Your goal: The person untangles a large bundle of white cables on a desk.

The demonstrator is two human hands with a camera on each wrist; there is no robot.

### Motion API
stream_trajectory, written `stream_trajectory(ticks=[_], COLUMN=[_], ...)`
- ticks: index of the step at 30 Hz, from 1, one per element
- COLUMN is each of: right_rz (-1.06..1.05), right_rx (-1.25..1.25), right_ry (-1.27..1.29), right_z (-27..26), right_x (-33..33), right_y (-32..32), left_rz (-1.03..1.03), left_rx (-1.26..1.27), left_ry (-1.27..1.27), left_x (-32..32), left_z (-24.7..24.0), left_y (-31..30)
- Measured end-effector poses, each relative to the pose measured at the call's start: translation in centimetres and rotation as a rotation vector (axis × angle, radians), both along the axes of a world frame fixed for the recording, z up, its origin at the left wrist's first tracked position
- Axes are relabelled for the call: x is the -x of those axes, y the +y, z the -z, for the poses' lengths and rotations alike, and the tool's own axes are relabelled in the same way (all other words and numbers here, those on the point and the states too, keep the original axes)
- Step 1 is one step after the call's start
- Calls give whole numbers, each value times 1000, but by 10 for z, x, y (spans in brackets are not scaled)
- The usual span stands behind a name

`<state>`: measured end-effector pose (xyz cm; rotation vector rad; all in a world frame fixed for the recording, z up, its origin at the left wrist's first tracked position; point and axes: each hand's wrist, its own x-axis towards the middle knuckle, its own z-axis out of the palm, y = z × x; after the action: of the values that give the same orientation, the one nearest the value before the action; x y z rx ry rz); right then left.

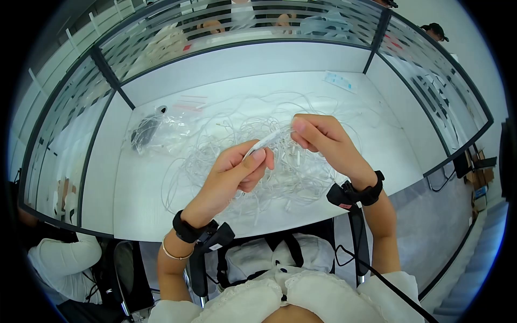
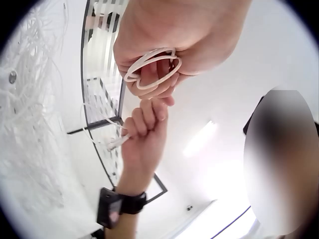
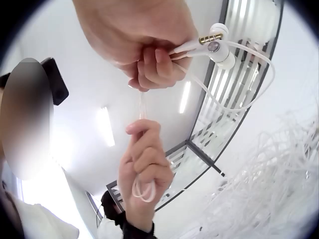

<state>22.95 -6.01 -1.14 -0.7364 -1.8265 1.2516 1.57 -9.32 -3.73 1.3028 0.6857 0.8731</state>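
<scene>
Left grip (image 1: 237, 171), right grip (image 1: 329, 144): curled round earphone cable (image 1: 265, 143) | white desk (image 1: 135, 207), tangled cables (image 1: 269, 191) | partitions (image 1: 253, 58)

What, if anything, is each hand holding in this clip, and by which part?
White earphones. The left hand grips them by the looped cable; the right hand holds them close to the plug and earbuds, which stick out.

White worktop (image 1: 137, 202) | centre: tangled white cables (image 1: 288, 185) | far-left corner: clear bag (image 1: 176, 129), dark object (image 1: 145, 132) | far edge, right: blue-white packet (image 1: 338, 82)
</scene>
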Motion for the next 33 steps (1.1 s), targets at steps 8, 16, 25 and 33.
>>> stream_trajectory(ticks=[8, 16, 25, 33], right_rz=[-63, -78, -20, -23], right_rx=[476, 486, 454, 427], right_ry=[397, 383, 330, 225], right_z=[27, 30, 30, 24], right_x=[17, 13, -3, -10], right_y=[15, 17, 17, 10], left_rz=[-246, -194, -167, -183], left_rx=[-213, -62, -129, -219], left_ry=[-134, -211, 33, -50], left_x=[-25, -13, -4, -1], left_z=[41, 39, 43, 47], left_y=[22, 26, 26, 29])
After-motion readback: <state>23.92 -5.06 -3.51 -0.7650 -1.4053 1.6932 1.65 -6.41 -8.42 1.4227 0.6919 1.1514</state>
